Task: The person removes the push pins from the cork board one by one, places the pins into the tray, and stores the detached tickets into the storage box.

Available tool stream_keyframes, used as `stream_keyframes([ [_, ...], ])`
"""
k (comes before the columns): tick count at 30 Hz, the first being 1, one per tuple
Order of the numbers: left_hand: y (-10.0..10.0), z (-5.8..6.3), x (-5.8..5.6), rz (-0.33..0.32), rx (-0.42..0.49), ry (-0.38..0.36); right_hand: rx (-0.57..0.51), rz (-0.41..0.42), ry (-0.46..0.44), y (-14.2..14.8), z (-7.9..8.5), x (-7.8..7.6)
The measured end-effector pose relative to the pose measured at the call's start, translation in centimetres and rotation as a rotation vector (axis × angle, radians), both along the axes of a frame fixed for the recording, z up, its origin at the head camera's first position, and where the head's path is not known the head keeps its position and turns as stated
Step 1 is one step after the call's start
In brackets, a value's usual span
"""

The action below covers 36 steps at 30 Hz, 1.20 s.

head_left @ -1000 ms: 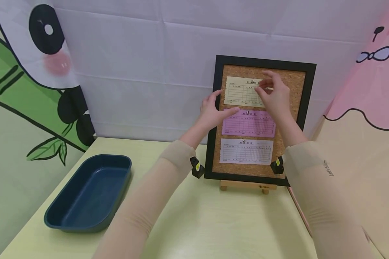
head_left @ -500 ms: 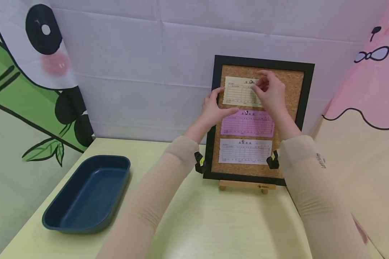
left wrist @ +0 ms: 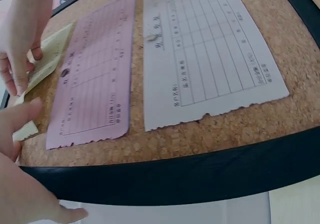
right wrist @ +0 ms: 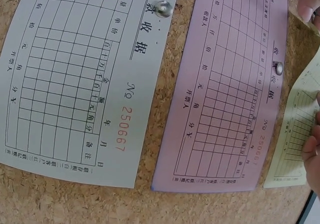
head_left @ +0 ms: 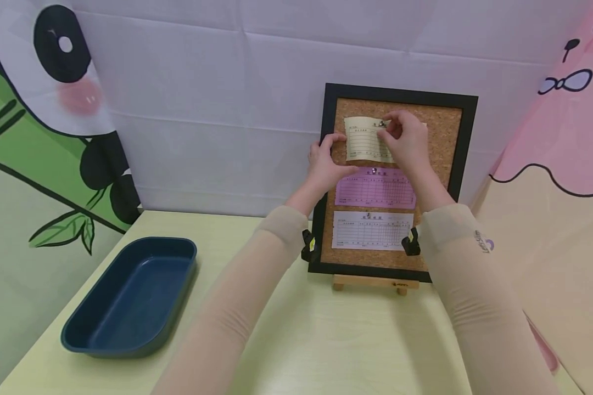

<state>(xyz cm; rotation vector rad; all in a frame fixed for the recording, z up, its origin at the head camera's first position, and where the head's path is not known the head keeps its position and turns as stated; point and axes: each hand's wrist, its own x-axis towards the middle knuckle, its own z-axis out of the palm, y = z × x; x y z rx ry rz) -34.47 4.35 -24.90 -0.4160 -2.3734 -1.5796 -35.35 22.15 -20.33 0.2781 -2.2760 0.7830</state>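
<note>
A black-framed corkboard (head_left: 445,137) carries three receipt slips, one above another. The top yellow slip (head_left: 364,144) bows outward from the cork, its left part curved. At its upper edge my right hand (head_left: 411,144) pinches a silvery pushpin (head_left: 382,124) between thumb and index finger; those fingers hide the slip's right part. My left hand (head_left: 322,167) spreads at the board's left edge, index fingertip by the yellow slip's left side, thumb over the corner of the pink slip (head_left: 375,189). Below is the white slip (head_left: 373,235). Pink and white slips each lie flat under a pin (right wrist: 163,8).
The board leans on a small wooden easel (head_left: 375,282) on a pale table (head_left: 326,340). A dark blue tray (head_left: 128,299) stands on the left. Behind hangs a cloth backdrop (head_left: 202,109) with cartoon animals.
My right hand has come left and closed its fingertips at the pin on the yellow slip. That slip, flat before, now bows away from the cork. My left hand has hardly moved.
</note>
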Motion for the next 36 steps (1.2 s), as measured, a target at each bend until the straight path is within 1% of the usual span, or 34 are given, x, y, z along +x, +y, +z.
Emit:
stream_keyframes([
  [5, 0.4, -0.2, -0.1, 0.092, -0.014, 0.09, 0.011, -0.009, 0.012, -0.2, 0.1, -0.1],
  [8, 0.5, -0.4, -0.2, 0.122, -0.008, 0.128, 0.013, -0.014, 0.02, -0.3, 0.1, -0.1],
  [10, 0.5, -0.6, -0.4, 0.123, 0.004, 0.144, 0.011, -0.019, 0.021, -0.3, 0.1, -0.1],
  [14, 0.3, -0.8, -0.6, 0.086, 0.024, 0.155, 0.02, -0.034, 0.016, -0.3, 0.3, 0.0],
  [16, 0.1, -0.9, -0.5, 0.065, 0.017, 0.144, 0.028, -0.044, 0.008, -0.3, 0.5, 0.1],
  [20, -0.2, -0.8, -0.5, 0.032, -0.011, 0.095, 0.044, -0.064, -0.018, -0.4, 0.8, 0.2],
  [22, -0.4, -0.8, -0.4, 0.021, -0.008, 0.072, 0.059, -0.076, -0.029, -0.4, 1.0, 0.3],
  [26, -0.5, -0.7, -0.5, 0.019, 0.024, 0.07, 0.102, -0.089, -0.03, -0.4, 1.2, 0.3],
  [30, -0.8, -0.9, -0.9, 0.025, 0.054, 0.097, 0.143, -0.091, -0.03, -0.4, 1.3, 0.3],
  [33, -0.9, -1.0, -1.1, 0.03, 0.059, 0.107, 0.175, -0.092, -0.036, -0.3, 1.4, 0.2],
  [36, -0.9, -1.0, -1.0, 0.038, 0.055, 0.108, 0.234, -0.099, -0.03, -0.3, 1.5, 0.1],
])
